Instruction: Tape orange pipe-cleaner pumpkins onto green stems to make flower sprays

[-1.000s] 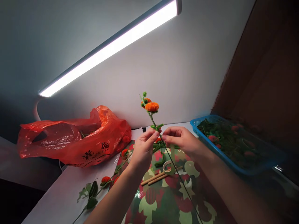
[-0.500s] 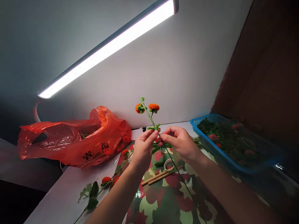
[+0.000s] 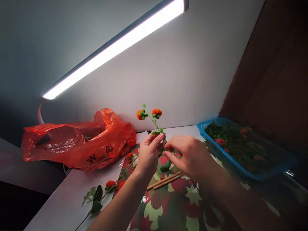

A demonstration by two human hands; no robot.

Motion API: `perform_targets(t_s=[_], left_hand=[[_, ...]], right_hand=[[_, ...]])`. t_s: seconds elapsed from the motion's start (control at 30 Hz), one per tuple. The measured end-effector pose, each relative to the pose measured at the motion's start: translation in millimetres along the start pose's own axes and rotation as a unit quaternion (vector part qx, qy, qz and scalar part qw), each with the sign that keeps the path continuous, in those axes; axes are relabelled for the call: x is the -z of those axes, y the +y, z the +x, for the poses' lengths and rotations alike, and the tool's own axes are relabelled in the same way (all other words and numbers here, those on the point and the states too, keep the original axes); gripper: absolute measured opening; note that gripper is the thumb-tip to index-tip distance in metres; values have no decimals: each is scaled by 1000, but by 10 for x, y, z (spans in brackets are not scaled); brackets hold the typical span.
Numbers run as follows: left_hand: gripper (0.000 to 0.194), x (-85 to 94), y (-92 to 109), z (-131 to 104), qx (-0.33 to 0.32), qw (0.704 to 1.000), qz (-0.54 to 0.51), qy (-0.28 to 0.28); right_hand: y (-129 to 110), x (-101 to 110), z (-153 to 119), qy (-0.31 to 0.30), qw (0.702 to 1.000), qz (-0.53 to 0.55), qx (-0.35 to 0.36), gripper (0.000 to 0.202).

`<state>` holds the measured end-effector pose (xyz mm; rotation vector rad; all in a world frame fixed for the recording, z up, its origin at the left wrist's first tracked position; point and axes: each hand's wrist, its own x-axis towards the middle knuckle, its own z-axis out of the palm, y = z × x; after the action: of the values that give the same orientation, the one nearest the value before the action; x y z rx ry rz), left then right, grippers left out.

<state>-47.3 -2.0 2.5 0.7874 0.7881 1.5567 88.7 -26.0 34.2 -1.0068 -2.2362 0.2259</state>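
My left hand [image 3: 149, 152] is closed, pinching the green-wrapped stem of a fuzzy orange flower spray [image 3: 154, 121] upright between thumb and fingers. Two orange blooms, a small green bud and green sepals show above the grip. The dark lower stem runs down to the right, partly behind my right hand [image 3: 186, 154]. That hand is beside the stem, just right of the left fingers, its fingers curled and slightly blurred. Whatever lies inside its curl is hidden. Beneath the hands are two brown sticks [image 3: 166, 181] and a dark green leaf piece [image 3: 166, 167].
A red plastic bag [image 3: 101, 150] sits at left. Finished-looking orange flower stems [image 3: 103, 195] lie before it. At right is a blue basket [image 3: 231, 162] holding greenery and orange flowers. A patterned mat [image 3: 166, 205] covers the table; a lit tube lamp [image 3: 115, 48] hangs above.
My right hand has moved down and right from the stem, its fingers curling differently. The cream ring seen below the hands is no longer visible. The flower spray has shifted slightly left.
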Motion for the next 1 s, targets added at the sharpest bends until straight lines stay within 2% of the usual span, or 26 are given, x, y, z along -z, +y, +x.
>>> perform_targets(t_s=[0.07, 0.13, 0.23, 0.33, 0.43, 0.5, 0.57, 0.7, 0.77, 0.83, 0.87, 0.93, 0.97, 1.0], left_hand=[[11, -2, 4, 12, 4, 1000, -7, 11], [12, 6, 10, 25, -1, 1000, -3, 20], [14, 31, 31, 38, -21, 999, 20, 34], [15, 70, 85, 58, -65, 991, 86, 74], [17, 127, 163, 105, -134, 964, 195, 120], [18, 173, 204, 152, -158, 947, 247, 133], [19, 213, 222, 202, -153, 946, 252, 134], [21, 236, 190, 251, -79, 981, 148, 93], [21, 214, 166, 240, -55, 990, 109, 75], [21, 182, 148, 214, -55, 991, 96, 69], [21, 166, 141, 200, -56, 992, 92, 66], [22, 140, 131, 178, -52, 994, 78, 56], [22, 132, 127, 171, -49, 995, 69, 50], [22, 127, 121, 168, -46, 996, 58, 44]], right_hand=[[-87, 59, -95, -93, 995, -25, -1, 11], [-151, 134, -187, -155, 988, -8, -27, 16], [-127, 243, -236, -183, 981, 24, -64, 19], [50, 315, -154, -222, 969, 45, -100, 22], [246, 354, -41, -236, 964, 54, -113, 28], [293, 366, -4, -234, 963, 66, -120, 32], [244, 362, -14, -248, 959, 86, -110, 31], [18, 295, -117, -329, 933, 138, -36, 20], [-19, 252, -142, -343, 930, 131, -33, 20], [39, 211, -110, -320, 937, 130, -47, 23], [92, 188, -74, -289, 945, 141, -57, 25], [211, 119, 22, -163, 965, 176, -107, 28], [262, 71, 72, -87, 967, 202, -130, 27], [300, 15, 118, -40, 962, 232, -142, 26]])
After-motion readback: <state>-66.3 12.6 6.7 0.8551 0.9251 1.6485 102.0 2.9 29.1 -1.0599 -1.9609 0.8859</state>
